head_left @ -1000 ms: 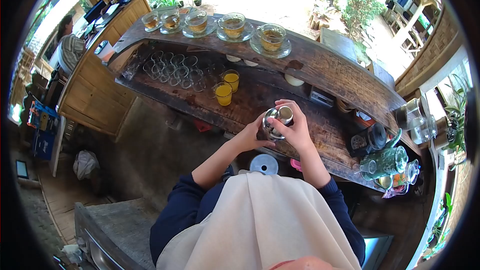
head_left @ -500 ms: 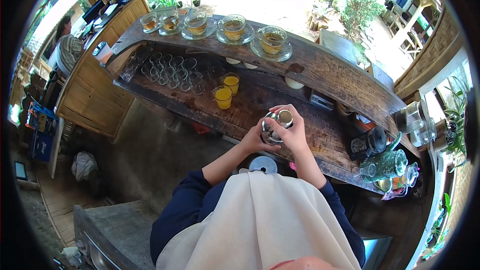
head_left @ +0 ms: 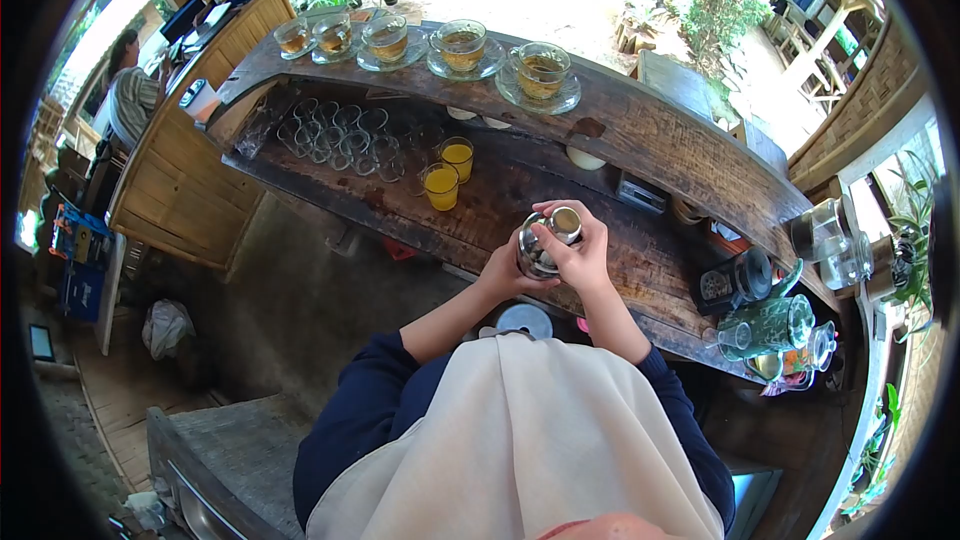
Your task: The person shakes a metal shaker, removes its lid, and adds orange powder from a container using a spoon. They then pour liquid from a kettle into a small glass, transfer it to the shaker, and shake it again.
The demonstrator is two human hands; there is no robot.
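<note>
A shiny metal cocktail shaker [head_left: 532, 256] is held between my two hands, above the near edge of the dark wooden counter [head_left: 640, 270]. Around its lower left side wraps my left hand [head_left: 505, 273]. My right hand [head_left: 583, 252] grips the upper part, close to the round cap, with the fingers curled over the far side. Both hands are closed on the shaker, whose base is partly hidden by them. Two glasses of orange drink [head_left: 441, 186] stand on the counter to the left of the shaker.
Several glass cups of tea on saucers [head_left: 541, 72] line the raised ledge. Upside-down-looking empty glasses [head_left: 340, 140] cluster on the left. A French press [head_left: 735, 280] and a green patterned pitcher [head_left: 765, 328] stand at right. Another person [head_left: 132, 90] sits at the far left.
The shaker and both hands have shifted slightly to the left and tilted a little. My grip stays on it. The whole view has moved slightly; the glasses stand where they were.
</note>
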